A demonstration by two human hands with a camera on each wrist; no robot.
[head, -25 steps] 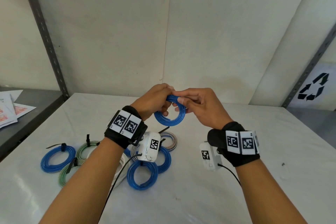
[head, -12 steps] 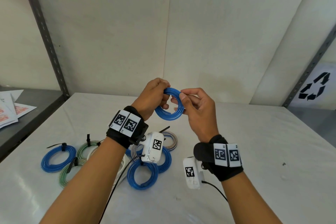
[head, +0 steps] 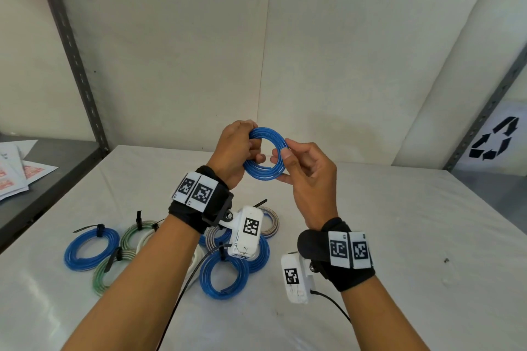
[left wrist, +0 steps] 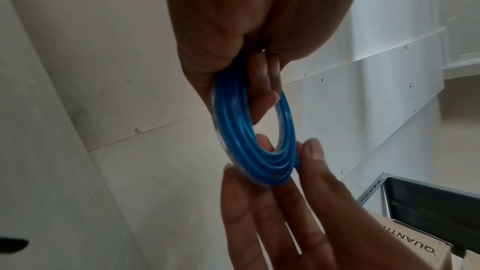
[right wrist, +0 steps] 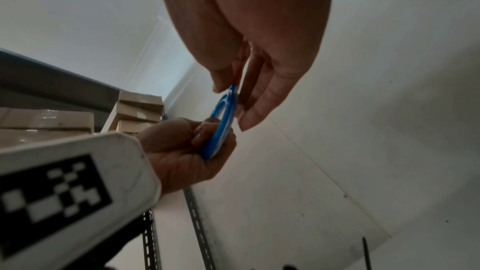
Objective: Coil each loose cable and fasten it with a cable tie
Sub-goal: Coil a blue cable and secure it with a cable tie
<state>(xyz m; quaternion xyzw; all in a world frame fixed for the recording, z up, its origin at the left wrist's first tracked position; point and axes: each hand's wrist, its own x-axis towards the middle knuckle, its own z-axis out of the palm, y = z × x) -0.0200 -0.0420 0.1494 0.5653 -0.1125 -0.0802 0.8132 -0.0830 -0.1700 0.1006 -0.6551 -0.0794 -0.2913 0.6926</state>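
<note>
Here the table [head: 399, 236] lies bare across the right half of the head view, its back edge meeting the wall; a grey post [head: 71, 51] rises at upper left. Tied coils [head: 91, 249] crowd the lower left, under the left forearm, well below the hands. At frame centre, held in the air, the blue coil [head: 265, 157] stands upright, several neat turns. The left hand [head: 233, 151] grips its left side; the right hand [head: 308, 177] pinches its right rim.

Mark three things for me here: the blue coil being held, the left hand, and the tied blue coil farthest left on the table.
blue coil [head: 263, 175], head view, lower arc of the ring.
left hand [head: 232, 151], head view, back of the hand.
tied blue coil [head: 85, 258], head view, its lower left loops.
</note>
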